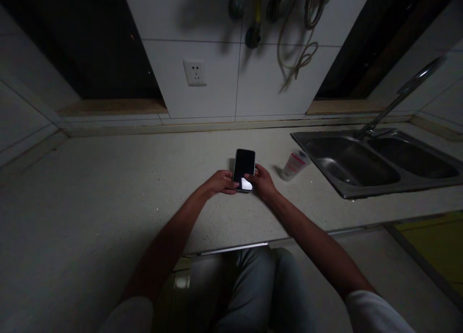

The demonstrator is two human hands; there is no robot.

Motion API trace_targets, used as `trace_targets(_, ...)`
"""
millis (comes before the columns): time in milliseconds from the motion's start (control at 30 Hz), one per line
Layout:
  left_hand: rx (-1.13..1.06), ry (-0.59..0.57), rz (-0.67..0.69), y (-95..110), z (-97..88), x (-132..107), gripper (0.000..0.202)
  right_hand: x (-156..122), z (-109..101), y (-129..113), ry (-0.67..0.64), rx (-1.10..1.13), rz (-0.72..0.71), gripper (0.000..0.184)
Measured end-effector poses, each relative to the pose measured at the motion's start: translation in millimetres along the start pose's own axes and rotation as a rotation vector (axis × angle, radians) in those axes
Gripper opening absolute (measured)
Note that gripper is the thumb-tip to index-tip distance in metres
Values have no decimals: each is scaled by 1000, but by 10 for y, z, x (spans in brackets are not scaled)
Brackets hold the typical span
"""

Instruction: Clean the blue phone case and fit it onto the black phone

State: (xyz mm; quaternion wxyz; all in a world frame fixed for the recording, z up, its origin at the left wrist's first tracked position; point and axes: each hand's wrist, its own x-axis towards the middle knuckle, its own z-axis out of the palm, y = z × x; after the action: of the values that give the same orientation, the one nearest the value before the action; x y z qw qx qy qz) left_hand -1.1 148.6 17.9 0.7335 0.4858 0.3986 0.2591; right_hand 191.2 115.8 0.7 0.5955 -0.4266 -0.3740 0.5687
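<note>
Smartphone [245, 161] is held upright to the view over the pale worktop [126, 179], near the middle of its length; whether the surface below is touched by it cannot be told. Its lower left edge is grasped by the fingers of the left hand [219, 182], with the thumb laid at the bottom corner. Its right side is grasped by the fingers of the right hand [266, 183], whose thumb is extended over the dark screen, just above a bright white patch. A cup [294, 165] marked in red is placed just beside the right hand, near the steel double sink [358, 164], behind which a faucet [383, 112] is mounted. A white socket [195, 73] is fitted to the tiled wall [202, 101], and a looped cord [303, 60] is hung farther right.
</note>
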Motion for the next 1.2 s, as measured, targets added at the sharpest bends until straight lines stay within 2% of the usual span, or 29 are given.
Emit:
trace_targets(233, 57, 33, -19, 17, -6, -5, 40, 12, -8, 28, -17, -15, 5, 68)
trace_targets(400, 176, -64, -57, 94, -49, -33, 41, 5, -7, 6, -57, -26, 20, 64)
trace_targets(433, 202, -44, -43, 100, -56, -23, 45, 1, -5, 0, -68, -31, 29, 64)
trace_targets(500, 233, 85, 31, 100, -65, 12, 48, -12, 1, -10, -91, -47, 57, 64)
trace_targets(600, 233, 320, 149, 88, -70, 77, 42, -40, 6, -13, -140, -94, 103, 64)
trace_targets(667, 228, 397, 183, 79, -70, 105, 38, -60, 7, -8, -167, -136, 117, 64)
trace_targets(767, 241, 474, 219, 72, -53, 98, 29, -81, 12, 4, -207, -186, 117, 65)
trace_targets(833, 268, 505, 239, 70, -31, 68, 32, -88, 20, 14, -244, -218, 105, 63)
trace_targets(900, 298, 512, 274, 70, -6, 35, 33, -98, 31, 27, -277, -261, 71, 59)
trace_targets(967, 344, 535, 323, 72, 11, 13, 24, -120, 43, 42, -293, -332, 14, 55)
trace_targets(1067, 460, 595, 365, 78, 17, 8, 13, -181, 65, 51, -267, -534, -69, 52)
trace_targets(1200, 562, 632, 362, 69, 5, 28, 14, -269, 126, 2, -222, -849, -119, 46)
